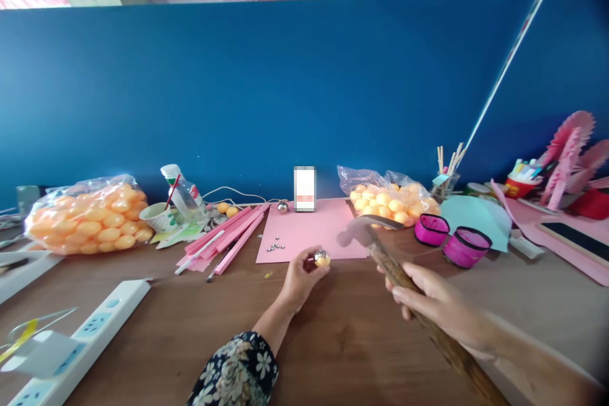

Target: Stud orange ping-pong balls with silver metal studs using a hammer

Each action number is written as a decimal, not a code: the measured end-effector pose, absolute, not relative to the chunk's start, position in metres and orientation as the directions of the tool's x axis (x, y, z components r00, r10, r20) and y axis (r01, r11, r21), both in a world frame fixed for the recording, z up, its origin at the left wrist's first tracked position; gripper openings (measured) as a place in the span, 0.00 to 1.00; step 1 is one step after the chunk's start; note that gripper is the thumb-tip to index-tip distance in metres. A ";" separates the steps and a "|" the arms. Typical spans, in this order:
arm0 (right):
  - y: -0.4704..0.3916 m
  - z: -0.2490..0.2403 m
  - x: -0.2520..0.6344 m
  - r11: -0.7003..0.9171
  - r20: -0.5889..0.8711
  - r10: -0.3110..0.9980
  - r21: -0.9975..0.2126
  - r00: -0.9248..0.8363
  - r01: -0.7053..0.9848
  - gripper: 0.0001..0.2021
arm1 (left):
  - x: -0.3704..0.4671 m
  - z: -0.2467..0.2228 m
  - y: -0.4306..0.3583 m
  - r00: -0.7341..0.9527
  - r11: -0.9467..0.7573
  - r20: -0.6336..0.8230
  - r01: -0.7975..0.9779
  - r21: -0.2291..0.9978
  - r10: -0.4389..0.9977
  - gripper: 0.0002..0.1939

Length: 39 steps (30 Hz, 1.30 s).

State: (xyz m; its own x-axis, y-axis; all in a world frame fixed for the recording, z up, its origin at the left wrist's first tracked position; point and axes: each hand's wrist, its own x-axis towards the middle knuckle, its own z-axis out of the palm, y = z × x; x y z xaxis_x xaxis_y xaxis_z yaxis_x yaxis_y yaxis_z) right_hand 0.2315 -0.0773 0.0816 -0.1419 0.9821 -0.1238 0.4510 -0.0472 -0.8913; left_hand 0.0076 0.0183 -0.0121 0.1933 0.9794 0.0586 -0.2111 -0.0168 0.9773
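Left hand (299, 276): its grip pinched a small ball (322, 258), low over the desk (333, 342).
Right hand (435, 304): its grip was closed around a hammer (375, 244).
Hammer head: just right of the ball, a bit higher.

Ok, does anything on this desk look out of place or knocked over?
Yes: the clear bottle behind the paper cup leans sharply left instead of standing upright. Small metal bits also lie scattered loose on the pink sheet. Nothing looks spilled or broken.
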 end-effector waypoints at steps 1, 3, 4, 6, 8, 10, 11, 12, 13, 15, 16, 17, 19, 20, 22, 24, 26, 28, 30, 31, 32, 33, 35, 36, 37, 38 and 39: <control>-0.079 0.085 0.226 -0.058 -0.144 0.975 -0.904 -0.172 0.424 0.14 | 0.008 -0.012 0.018 0.196 -0.016 0.062 -0.227 0.974 0.979 0.25; -0.078 0.087 0.217 -0.045 -0.155 0.967 -0.885 -0.202 0.464 0.12 | 0.008 -0.012 0.018 0.205 -0.007 0.061 -0.255 0.967 0.977 0.24; -0.077 0.087 0.213 -0.018 -0.146 0.967 -0.856 -0.208 0.517 0.12 | 0.008 -0.012 0.017 0.205 0.000 0.057 -0.265 0.964 0.977 0.24; -0.075 0.085 0.208 0.054 -0.093 0.976 -0.776 -0.199 0.628 0.10 | 0.008 -0.012 0.017 0.193 0.014 0.041 -0.274 0.962 0.980 0.24; -0.073 0.084 0.204 0.107 -0.033 0.982 -0.714 -0.186 0.692 0.09 | 0.008 -0.013 0.017 0.180 0.017 0.035 -0.277 0.961 0.983 0.24; -0.072 0.084 0.200 0.126 -0.013 0.982 -0.691 -0.187 0.711 0.08 | 0.009 -0.012 0.017 0.187 0.003 0.051 -0.277 0.961 0.981 0.24; -0.072 0.084 0.199 0.127 -0.023 0.980 -0.690 -0.197 0.713 0.08 | 0.009 -0.012 0.017 0.195 -0.006 0.063 -0.278 0.961 0.979 0.24; -0.072 0.085 0.199 0.125 -0.039 0.977 -0.690 -0.210 0.713 0.08 | 0.009 -0.011 0.017 0.203 -0.015 0.074 -0.279 0.960 0.976 0.24; -0.072 0.086 0.199 0.119 -0.058 0.974 -0.691 -0.218 0.713 0.08 | 0.009 -0.011 0.017 0.207 -0.020 0.081 -0.282 0.959 0.975 0.24; -0.073 0.089 0.201 0.092 -0.094 0.971 -0.706 -0.222 0.702 0.09 | 0.009 -0.010 0.017 0.198 -0.019 0.079 -0.287 0.958 0.977 0.24; -0.073 0.090 0.202 0.075 -0.106 0.971 -0.719 -0.216 0.691 0.10 | 0.009 -0.010 0.017 0.187 -0.013 0.070 -0.288 0.958 0.980 0.24; -0.073 0.090 0.204 0.060 -0.113 0.972 -0.731 -0.207 0.679 0.10 | 0.009 -0.010 0.017 0.176 -0.007 0.061 -0.289 0.957 0.982 0.24; -0.073 0.089 0.206 0.050 -0.112 0.974 -0.746 -0.199 0.664 0.10 | 0.009 -0.011 0.017 0.167 -0.001 0.052 -0.298 0.955 0.985 0.24; -0.072 0.088 0.206 0.056 -0.108 0.973 -0.745 -0.203 0.665 0.10 | 0.009 -0.011 0.017 0.174 0.002 0.053 -0.302 0.953 0.983 0.24; -0.071 0.085 0.206 0.076 -0.103 0.970 -0.737 -0.222 0.672 0.09 | 0.008 -0.011 0.017 0.197 0.007 0.055 -0.305 0.952 0.979 0.25; -0.070 0.082 0.205 0.084 -0.102 0.967 -0.739 -0.235 0.668 0.09 | 0.008 -0.011 0.017 0.209 0.021 0.046 -0.306 0.952 0.977 0.25; -0.070 0.080 0.205 0.076 -0.098 0.969 -0.753 -0.226 0.654 0.10 | 0.008 -0.011 0.017 0.205 0.028 0.036 -0.305 0.952 0.978 0.24; -0.070 0.080 0.205 0.064 -0.092 0.974 -0.766 -0.208 0.639 0.10 | 0.008 -0.011 0.017 0.196 0.028 0.034 -0.306 0.951 0.980 0.24; -0.069 0.079 0.206 0.063 -0.095 0.972 -0.775 -0.214 0.629 0.10 | 0.008 -0.011 0.018 0.197 0.033 0.031 -0.316 0.948 0.980 0.24; -0.069 0.078 0.206 0.064 -0.103 0.968 -0.778 -0.227 0.625 0.10 | 0.008 -0.011 0.018 0.200 0.042 0.025 -0.325 0.945 0.979 0.24; -0.068 0.077 0.205 0.064 -0.112 0.964 -0.782 -0.241 0.620 0.10 | 0.008 -0.011 0.018 0.204 0.051 0.020 -0.336 0.940 0.979 0.24; -0.067 0.077 0.205 0.065 -0.119 0.960 -0.787 -0.254 0.614 0.10 | 0.008 -0.011 0.018 0.208 0.057 0.017 -0.347 0.936 0.978 0.24; -0.066 0.075 0.205 0.065 -0.114 0.960 -0.798 -0.255 0.599 0.10 | 0.008 -0.012 0.019 0.203 0.055 0.021 -0.361 0.931 0.979 0.24; -0.065 0.074 0.205 0.064 -0.103 0.964 -0.802 -0.244 0.593 0.10 | 0.008 -0.013 0.019 0.196 0.047 0.027 -0.363 0.931 0.980 0.23; -0.064 0.073 0.205 0.064 -0.093 0.968 -0.806 -0.233 0.589 0.11 | 0.008 -0.014 0.019 0.190 0.039 0.033 -0.361 0.932 0.981 0.23; -0.064 0.072 0.205 0.065 -0.087 0.970 -0.807 -0.228 0.587 0.11 | 0.008 -0.014 0.019 0.187 0.034 0.036 -0.357 0.933 0.982 0.23; -0.064 0.071 0.205 0.068 -0.087 0.969 -0.806 -0.231 0.588 0.11 | 0.008 -0.014 0.019 0.186 0.034 0.034 -0.351 0.936 0.982 0.23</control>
